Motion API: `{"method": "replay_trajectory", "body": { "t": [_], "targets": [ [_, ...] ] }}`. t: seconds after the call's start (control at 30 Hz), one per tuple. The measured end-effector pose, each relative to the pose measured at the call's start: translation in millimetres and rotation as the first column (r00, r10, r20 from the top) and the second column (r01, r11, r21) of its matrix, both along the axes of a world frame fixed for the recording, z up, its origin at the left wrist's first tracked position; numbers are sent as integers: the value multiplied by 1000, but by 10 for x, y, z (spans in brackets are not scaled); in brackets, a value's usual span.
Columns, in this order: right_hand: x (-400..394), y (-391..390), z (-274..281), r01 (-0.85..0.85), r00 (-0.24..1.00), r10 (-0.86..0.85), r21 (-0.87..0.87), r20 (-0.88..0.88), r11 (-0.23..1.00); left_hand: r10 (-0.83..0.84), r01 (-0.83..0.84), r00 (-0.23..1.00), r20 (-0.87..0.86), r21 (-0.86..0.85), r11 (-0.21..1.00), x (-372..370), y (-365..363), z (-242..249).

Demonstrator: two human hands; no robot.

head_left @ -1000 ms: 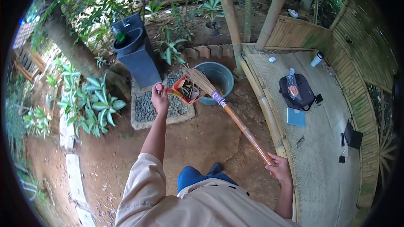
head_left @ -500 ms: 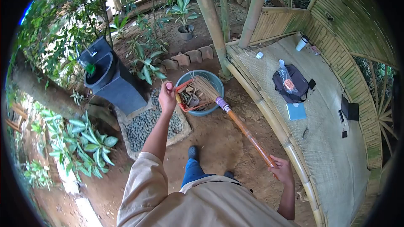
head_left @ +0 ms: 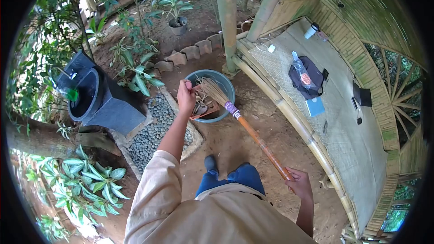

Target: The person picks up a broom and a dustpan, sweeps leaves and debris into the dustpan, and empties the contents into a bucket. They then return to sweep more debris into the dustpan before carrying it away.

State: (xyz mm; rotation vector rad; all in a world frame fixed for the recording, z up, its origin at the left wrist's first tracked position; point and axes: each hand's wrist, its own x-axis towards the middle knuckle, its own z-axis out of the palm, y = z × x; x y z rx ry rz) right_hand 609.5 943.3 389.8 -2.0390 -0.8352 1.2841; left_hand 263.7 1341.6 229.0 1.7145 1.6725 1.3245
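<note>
My left hand (head_left: 185, 97) is closed in a fist at the side of an orange dustpan (head_left: 216, 107), gripping it; the handle is mostly hidden by the fingers. Dry leaves (head_left: 201, 104) lie in the dustpan, which is tilted over a round blue-grey basin (head_left: 232, 99) on the ground. On the right, my right hand (head_left: 299, 183) is wrapped around the end of a broom's orange-brown stick. The broom (head_left: 260, 141) slants up and left, and its straw bristles reach over the dustpan and basin.
A bamboo platform (head_left: 289, 104) curves along the right, with a dark bag (head_left: 306, 83), a blue book (head_left: 315, 107) and a bottle (head_left: 311, 30) on its mat. At left stand a dark stone washbasin (head_left: 113, 108), a pebble bed (head_left: 158, 122) and leafy plants (head_left: 90, 183).
The view has shifted, and both feet stand closer together below me. The dustpan sits further inside the basin, with my left hand nearer its rim. Both hands keep their hold.
</note>
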Motion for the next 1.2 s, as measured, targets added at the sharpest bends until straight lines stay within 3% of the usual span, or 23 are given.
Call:
{"method": "replay_trajectory", "body": {
  "t": [0.1, 0.2, 0.37, 0.53, 0.67, 0.8, 0.83, 1.2],
  "targets": [
    [-144, 29, 14, 19, 1000, -19, 0, 8, 1000, -16, 14, 996, 89, 19, 1000, 61, 99, 100],
    [-236, 5, -9, 36, 999, -36, 15, 12, 999, -19, 40, 990, 140, -144, 989, 101, 99, 380],
    [-402, 0, 106, 63, 998, -63, 29, 7, 998, -152, 154, 987, 45, -70, 985, 33, 379, 125],
    [-366, -205, 21, 107, 994, -105, 73, -25, 992, -355, 358, 920, -165, -12, 934, 210, 234, 462],
    [-404, -461, -71, 137, 990, -132, 132, -49, 982, -493, 541, 826, -272, 141, 829, 308, 170, 478],
    [-515, -754, -118, 175, 983, -166, 134, -79, 975, -481, 580, 788, -385, 199, 790, 332, 48, 593],
    [-545, -828, -175, 191, 979, -178, 138, -99, 972, -538, 605, 762, -361, 100, 790, 327, -28, 672],
    [-774, -1245, -401, 213, 972, -204, 68, -118, 975, -539, 636, 709, -454, 82, 767, 111, -255, 440]
  ]
}}
